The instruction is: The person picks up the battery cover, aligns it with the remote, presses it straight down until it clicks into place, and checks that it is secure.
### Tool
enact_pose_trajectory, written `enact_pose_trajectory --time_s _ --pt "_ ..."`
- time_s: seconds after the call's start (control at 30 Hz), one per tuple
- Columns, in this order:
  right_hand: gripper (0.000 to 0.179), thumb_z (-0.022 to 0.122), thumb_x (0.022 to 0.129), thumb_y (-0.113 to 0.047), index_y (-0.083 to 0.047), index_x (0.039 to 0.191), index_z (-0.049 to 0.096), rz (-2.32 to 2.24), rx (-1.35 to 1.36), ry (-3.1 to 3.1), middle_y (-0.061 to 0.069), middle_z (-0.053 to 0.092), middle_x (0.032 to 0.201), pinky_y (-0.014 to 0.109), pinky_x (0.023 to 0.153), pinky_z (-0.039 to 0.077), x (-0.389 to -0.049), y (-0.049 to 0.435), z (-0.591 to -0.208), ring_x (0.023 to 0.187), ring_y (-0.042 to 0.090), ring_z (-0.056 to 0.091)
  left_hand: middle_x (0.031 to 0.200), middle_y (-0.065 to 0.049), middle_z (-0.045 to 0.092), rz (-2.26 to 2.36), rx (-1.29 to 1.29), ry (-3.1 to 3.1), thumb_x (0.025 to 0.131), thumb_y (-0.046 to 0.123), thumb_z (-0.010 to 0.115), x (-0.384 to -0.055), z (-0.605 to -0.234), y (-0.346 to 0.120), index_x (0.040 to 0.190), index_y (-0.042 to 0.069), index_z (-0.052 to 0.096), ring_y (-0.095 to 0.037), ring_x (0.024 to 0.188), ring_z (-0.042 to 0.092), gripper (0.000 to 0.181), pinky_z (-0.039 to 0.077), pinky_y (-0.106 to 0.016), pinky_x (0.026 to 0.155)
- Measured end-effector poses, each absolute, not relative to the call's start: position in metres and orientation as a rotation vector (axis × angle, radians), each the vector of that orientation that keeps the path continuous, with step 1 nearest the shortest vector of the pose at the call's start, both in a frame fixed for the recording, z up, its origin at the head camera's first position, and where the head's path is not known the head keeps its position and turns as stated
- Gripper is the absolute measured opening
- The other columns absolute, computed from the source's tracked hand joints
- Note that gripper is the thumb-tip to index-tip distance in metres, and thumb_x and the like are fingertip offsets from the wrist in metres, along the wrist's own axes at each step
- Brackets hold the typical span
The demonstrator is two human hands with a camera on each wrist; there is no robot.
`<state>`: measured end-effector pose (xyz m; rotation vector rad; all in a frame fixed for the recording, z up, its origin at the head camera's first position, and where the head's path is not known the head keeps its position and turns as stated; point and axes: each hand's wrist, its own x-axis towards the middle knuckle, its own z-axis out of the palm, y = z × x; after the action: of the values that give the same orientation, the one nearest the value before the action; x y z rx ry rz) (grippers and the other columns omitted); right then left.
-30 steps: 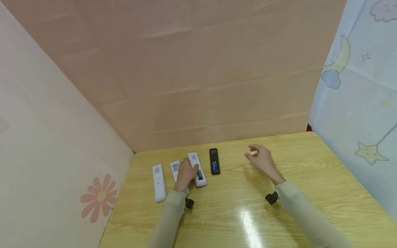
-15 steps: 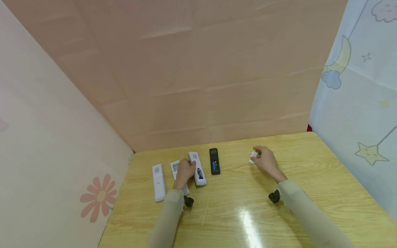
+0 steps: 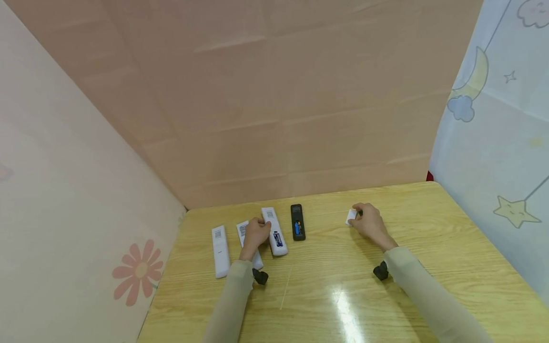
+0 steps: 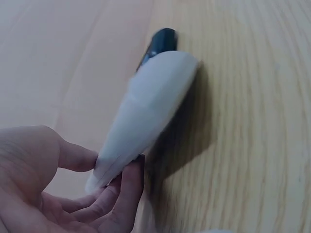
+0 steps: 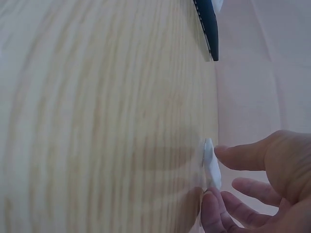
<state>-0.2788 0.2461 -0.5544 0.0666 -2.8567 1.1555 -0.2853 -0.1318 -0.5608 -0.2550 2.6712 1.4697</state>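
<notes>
My left hand grips a white remote control between thumb and fingers. Its back faces up and the uncovered battery compartment shows batteries. In the left wrist view the remote is tilted, casting a shadow on the wood. Off to the right, my right hand pinches a small white battery cover close over the table; the right wrist view shows this cover edge-on between thumb and fingertips. A second white remote lies partly hidden beneath my left hand and wrist.
A black remote lies right of the held one, its battery compartment uncovered too. Another white remote lies at far left. The wooden table meets a pinkish cloth backdrop, with patterned walls at both sides.
My right hand has shifted slightly right, and the white cover has turned so its flat face shows. The left hand has barely moved, still holding the white remote.
</notes>
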Motion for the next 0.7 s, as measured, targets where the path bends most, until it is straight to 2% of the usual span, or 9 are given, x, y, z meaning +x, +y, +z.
enact_pose_trajectory --time_s 0.17,0.33,0.7 --pt "0.056 0.080 0.092 -0.004 0.016 0.139 0.058 1.147 0.056 -2.858 0.038 0.058 0.130 0.036 0.071 0.056 -0.2803 0.2462 -0.5571 0.093 0.035 0.067 0.109 -0.020 0.075 1.696 -0.260 2.471 0.107 0.023 0.062 -0.2838 -0.5609 -0.1330 0.135 -0.011 0.064 -0.017 0.076 0.072 0.044 0.065 -0.032 0.070" --pt "0.056 0.081 0.092 -0.005 0.017 0.139 0.058 1.137 0.047 -2.873 0.039 0.057 0.130 0.034 0.070 0.053 -0.2822 0.2455 -0.5581 0.091 0.033 0.063 0.095 -0.010 0.072 1.800 -0.261 2.330 0.108 0.025 0.062 -0.2799 -0.5566 -0.1347 0.136 -0.009 0.065 -0.013 0.075 0.067 0.044 0.066 -0.035 0.074" --pt "0.060 0.084 0.090 -0.006 0.019 0.138 0.057 1.131 0.048 -2.893 0.041 0.054 0.130 0.043 0.077 0.057 -0.2814 0.2443 -0.5557 0.098 0.040 0.061 0.099 -0.013 0.076 1.833 -0.252 2.273 0.109 0.028 0.061 -0.2761 -0.5528 -0.1340 0.138 -0.006 0.063 -0.014 0.077 0.072 0.045 0.066 -0.039 0.078"
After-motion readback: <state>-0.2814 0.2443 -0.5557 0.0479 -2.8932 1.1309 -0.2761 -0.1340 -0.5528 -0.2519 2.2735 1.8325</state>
